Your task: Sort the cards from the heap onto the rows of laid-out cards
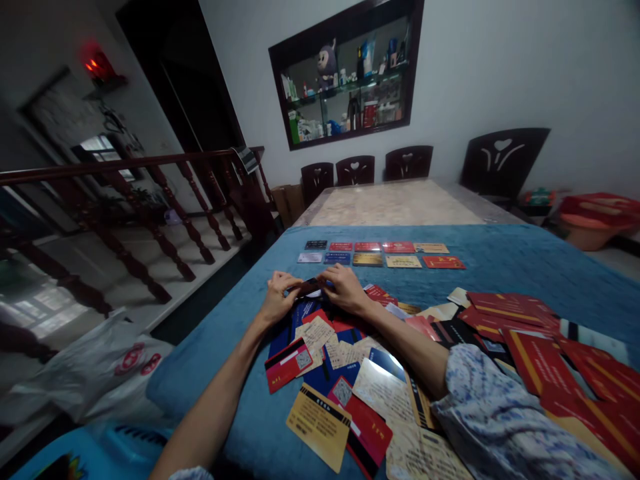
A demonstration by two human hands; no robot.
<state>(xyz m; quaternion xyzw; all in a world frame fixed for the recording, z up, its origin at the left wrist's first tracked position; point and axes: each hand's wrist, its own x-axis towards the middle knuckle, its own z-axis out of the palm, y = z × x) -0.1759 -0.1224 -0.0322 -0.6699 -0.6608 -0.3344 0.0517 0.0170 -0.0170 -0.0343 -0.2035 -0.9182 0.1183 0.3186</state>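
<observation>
Both of my hands are at a dark card, held low over the near pile and seen at a slant. My left hand pinches its left end, while my right hand has its fingers closed on the right end. What is printed on it cannot be made out. Beneath my wrists lie loose overlapping cards, among them a red card with a black stripe, a gold card and a cream card. Beyond my hands two neat rows of cards lie flat, including a gold card and a red card.
A blue cloth covers the near part of the table. More red cards are heaped at the right. Dark chairs stand round the far end. White plastic bags and a blue plastic item sit at the lower left.
</observation>
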